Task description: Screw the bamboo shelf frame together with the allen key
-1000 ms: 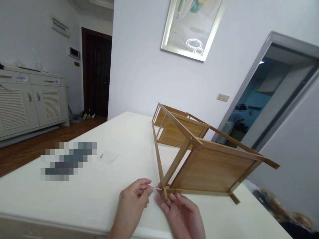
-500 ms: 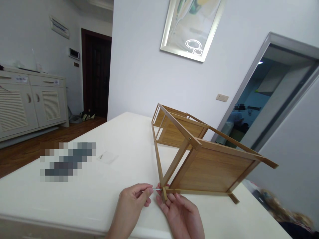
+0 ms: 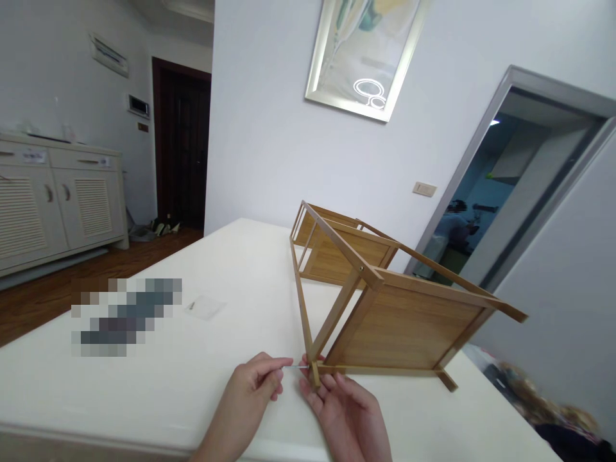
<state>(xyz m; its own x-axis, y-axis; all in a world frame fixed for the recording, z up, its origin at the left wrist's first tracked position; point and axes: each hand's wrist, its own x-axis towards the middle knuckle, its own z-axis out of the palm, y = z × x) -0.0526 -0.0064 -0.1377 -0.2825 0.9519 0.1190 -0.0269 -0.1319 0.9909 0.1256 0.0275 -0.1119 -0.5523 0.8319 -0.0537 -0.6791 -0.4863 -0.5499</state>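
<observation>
A bamboo shelf rack (image 3: 404,321) lies on its side on the white table (image 3: 202,359). My left hand (image 3: 253,388) pinches a thin metal tool (image 3: 294,367), a hex key or small driver, whose tip points into the rack's near corner joint (image 3: 315,371). My right hand (image 3: 344,407) cups that corner from below, fingers curled around the leg end and holding it steady.
A small clear plastic bag (image 3: 205,306) lies on the table to the left, beside a blurred-out patch. A white sideboard (image 3: 52,199) stands at the far left, a dark door behind it. An open doorway (image 3: 486,212) is on the right, with a framed picture on the wall.
The view has shifted slightly. My left hand has drawn a little to the left, so more of the metal tool shows between my fingers and the corner joint.
</observation>
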